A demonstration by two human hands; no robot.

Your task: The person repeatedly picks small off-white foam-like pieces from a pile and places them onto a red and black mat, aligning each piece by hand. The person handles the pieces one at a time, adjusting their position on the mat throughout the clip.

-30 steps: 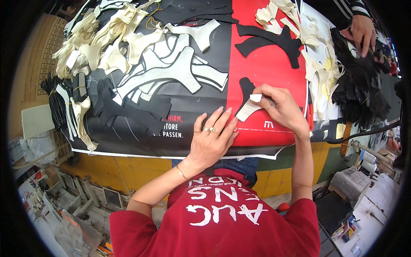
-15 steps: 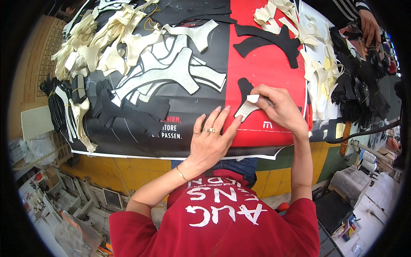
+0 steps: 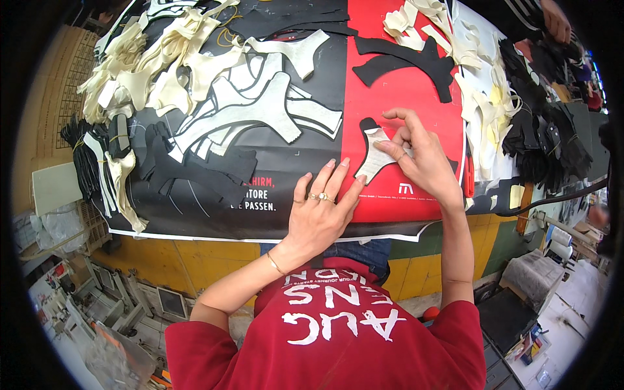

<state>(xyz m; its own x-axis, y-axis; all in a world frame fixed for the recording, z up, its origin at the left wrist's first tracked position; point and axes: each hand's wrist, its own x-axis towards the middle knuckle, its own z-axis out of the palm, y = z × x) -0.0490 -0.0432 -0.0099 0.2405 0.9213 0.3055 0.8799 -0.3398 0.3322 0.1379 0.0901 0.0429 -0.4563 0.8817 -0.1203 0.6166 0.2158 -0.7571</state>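
Note:
On the red part of the table cover lies a curved black piece with a white layer (image 3: 379, 155) over most of it; its black rounded tip (image 3: 368, 123) sticks out at the far end. My right hand (image 3: 419, 153) presses its thumb onto the white layer from the right, with the index finger lifted and curved away from the thumb. My left hand (image 3: 324, 211) rests palm down on the cover, fingers spread. Its index fingertip touches or nearly touches the near end of the piece.
White pieces with black edges (image 3: 260, 114) lie in an overlapping heap to the left. Beyond it are cream pieces (image 3: 175, 52). Black pieces (image 3: 416, 62) lie on the red at the far side. At the far right, another person's hand (image 3: 556, 21) hovers over black straps (image 3: 543, 123).
My right hand has let go of the white layer's folded-up end, which now lies down on the black piece. The thumb has come down on it. My left hand stays put.

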